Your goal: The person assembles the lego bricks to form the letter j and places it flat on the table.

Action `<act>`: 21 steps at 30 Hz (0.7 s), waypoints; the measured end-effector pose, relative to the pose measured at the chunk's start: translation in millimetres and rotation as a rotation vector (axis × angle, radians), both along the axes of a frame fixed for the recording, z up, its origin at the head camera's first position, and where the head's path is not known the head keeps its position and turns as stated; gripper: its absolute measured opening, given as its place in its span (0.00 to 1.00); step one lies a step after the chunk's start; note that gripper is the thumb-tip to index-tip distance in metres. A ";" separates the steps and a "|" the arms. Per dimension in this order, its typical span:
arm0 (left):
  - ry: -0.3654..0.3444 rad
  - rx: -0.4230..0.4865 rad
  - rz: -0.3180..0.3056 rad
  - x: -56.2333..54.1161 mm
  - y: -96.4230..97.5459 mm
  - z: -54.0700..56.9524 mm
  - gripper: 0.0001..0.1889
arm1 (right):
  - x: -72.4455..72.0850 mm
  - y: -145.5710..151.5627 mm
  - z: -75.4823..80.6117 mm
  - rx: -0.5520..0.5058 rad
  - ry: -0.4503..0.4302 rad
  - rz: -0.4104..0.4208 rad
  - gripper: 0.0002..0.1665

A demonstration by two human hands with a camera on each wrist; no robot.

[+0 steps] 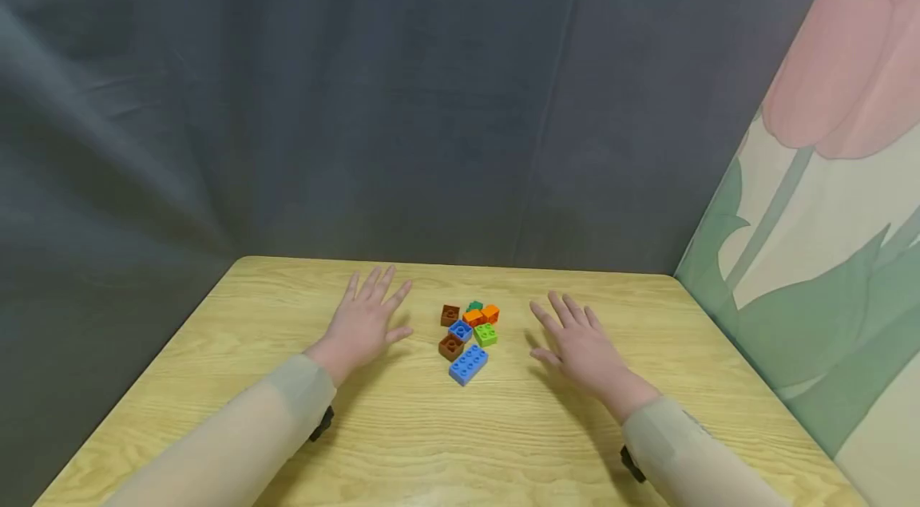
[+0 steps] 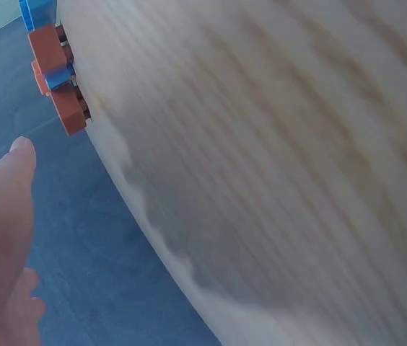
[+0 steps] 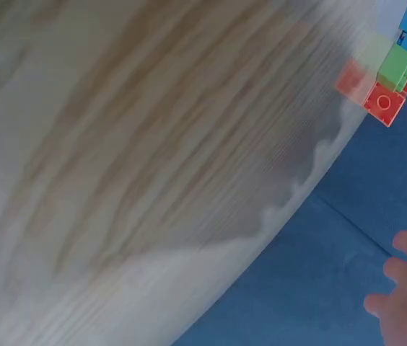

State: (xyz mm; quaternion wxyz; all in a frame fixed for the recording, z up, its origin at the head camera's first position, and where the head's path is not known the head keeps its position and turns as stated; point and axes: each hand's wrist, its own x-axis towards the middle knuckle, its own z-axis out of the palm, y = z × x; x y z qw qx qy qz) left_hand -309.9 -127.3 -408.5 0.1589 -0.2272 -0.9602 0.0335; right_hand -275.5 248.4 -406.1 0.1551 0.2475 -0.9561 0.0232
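In the head view a small cluster of toy building bricks lies on the wooden table between the two hands. Nearest the viewer is a long blue brick (image 1: 469, 365). Behind it are a lime green brick (image 1: 485, 334), a square blue brick (image 1: 461, 330), a brown brick (image 1: 450, 346) and another brown brick (image 1: 450, 315). Orange bricks (image 1: 490, 314) and a dark green piece (image 1: 474, 306) sit at the back. My left hand (image 1: 362, 327) is left of the cluster, fingers spread, holding nothing. Opposite it, my right hand (image 1: 580, 347) has its fingers spread too and touches no brick.
The pale wooden table (image 1: 402, 443) ends at a dark grey curtain (image 1: 402, 92) behind and on the left. A wall with a tulip pattern (image 1: 826, 251) runs along the right side. Both wrists carry a dark strapped device, partly hidden under the sleeves.
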 end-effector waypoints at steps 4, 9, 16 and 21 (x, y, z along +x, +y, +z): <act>-0.005 0.004 -0.017 -3.7 1.9 -7.5 0.42 | -3.6 -7.1 -3.2 -0.047 -0.046 0.063 0.44; -0.037 0.012 -0.035 -3.8 6.8 -11.3 0.41 | -3.0 -20.3 -4.7 -0.088 -0.108 0.121 0.40; -0.077 0.057 -0.080 5.2 15.9 -8.7 0.39 | 5.9 -40.8 -4.3 -0.113 -0.148 0.182 0.36; -0.101 0.016 -0.066 11.1 21.5 -5.4 0.35 | 10.0 -54.1 -3.0 -0.155 -0.161 0.251 0.31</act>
